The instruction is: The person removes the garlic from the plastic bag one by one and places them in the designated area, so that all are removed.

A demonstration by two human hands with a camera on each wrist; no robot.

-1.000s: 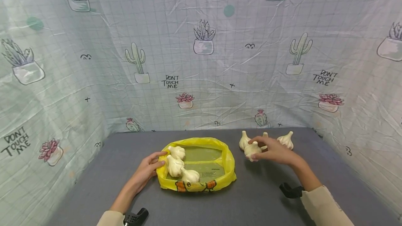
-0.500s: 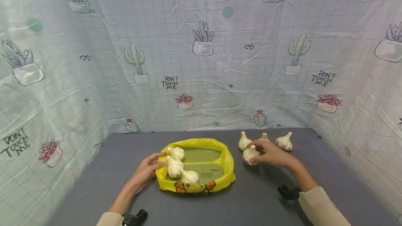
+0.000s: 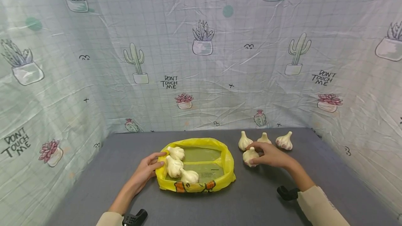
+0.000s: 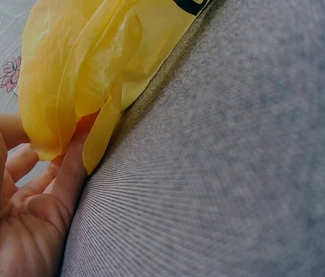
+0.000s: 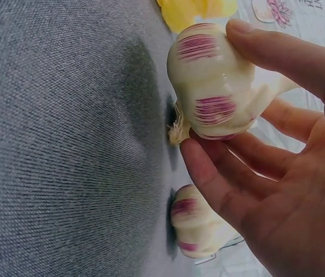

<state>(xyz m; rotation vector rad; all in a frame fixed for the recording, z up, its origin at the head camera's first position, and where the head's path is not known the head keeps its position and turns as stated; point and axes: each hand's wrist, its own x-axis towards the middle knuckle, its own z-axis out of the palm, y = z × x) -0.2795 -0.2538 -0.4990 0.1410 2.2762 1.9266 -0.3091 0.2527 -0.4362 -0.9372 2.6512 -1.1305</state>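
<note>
My right hand (image 3: pixel 270 154) pinches a garlic bulb (image 3: pixel 250 157) between thumb and fingertips, right of the bag. In the right wrist view this bulb (image 5: pixel 214 86) shows purple streaks, and its root tuft sits close over the table. My left hand (image 3: pixel 147 168) holds the left side of a yellow plastic bag (image 3: pixel 230 165), whose mouth is spread wide. Three garlic bulbs lie inside, along its left and front, including one nearest the front (image 3: pixel 190 176). The left wrist view shows folds of the bag (image 4: pixel 64 75) between thumb and fingers; some fingertips are hidden behind the plastic.
Behind my right hand stand three more garlic bulbs: a left one (image 3: pixel 244 141), a partly hidden middle one (image 3: pixel 264 138) and a right one (image 3: pixel 284 141). A grey cloth covers the table (image 3: pixel 201 206). A cactus-print curtain (image 3: pixel 226 69) encloses the back and sides.
My right hand has shifted slightly left and toward me with the garlic bulb, away from the ones behind. My left hand and the bag stay nearly the same.
</note>
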